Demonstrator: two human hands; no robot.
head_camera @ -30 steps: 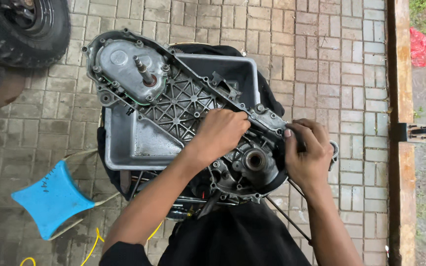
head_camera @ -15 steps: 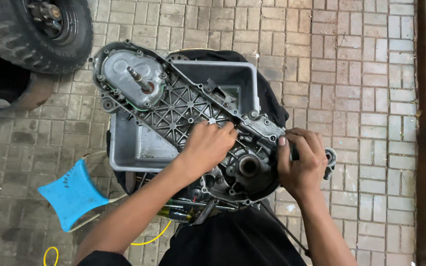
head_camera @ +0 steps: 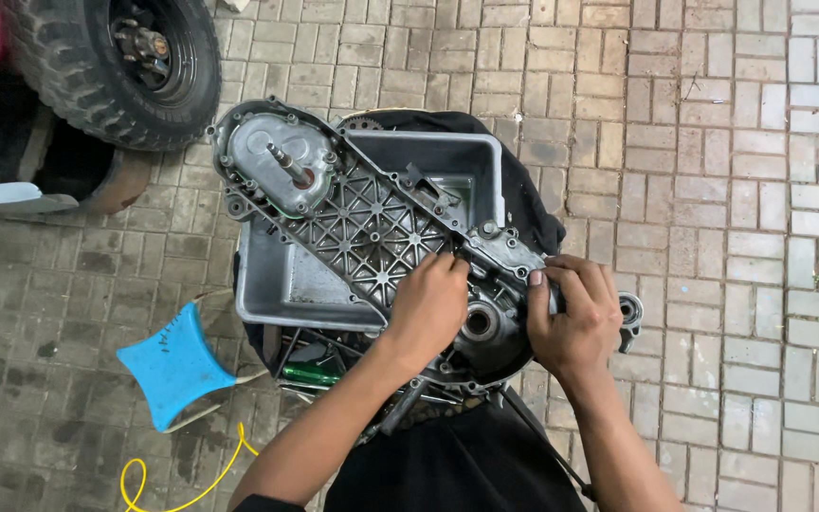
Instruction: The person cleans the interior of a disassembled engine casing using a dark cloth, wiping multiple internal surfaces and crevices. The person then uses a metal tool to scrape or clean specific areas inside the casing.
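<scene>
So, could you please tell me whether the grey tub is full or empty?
Mostly empty: the tub shows bare floor beside the engine casing.

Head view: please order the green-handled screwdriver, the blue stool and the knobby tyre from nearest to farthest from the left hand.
Measured from the left hand, which rests on the engine casing:
1. Green-handled screwdriver: just below and to its left, under the grey tray's edge.
2. Blue stool: farther left, on the brick paving.
3. Knobby tyre: farthest, at the upper left corner.

Dull grey cast-metal engine case (head_camera: pixel 362 223), star-ribbed pattern just above left fingers (head_camera: pixel 447 270). Grey rectangular metal tray (head_camera: pixel 286 289). Bright blue plastic stool (head_camera: pixel 174 365), yellow cable (head_camera: pixel 182 488), black knobbly tyre (head_camera: pixel 97 71), grey-pink brick paving (head_camera: pixel 694 142).
</scene>
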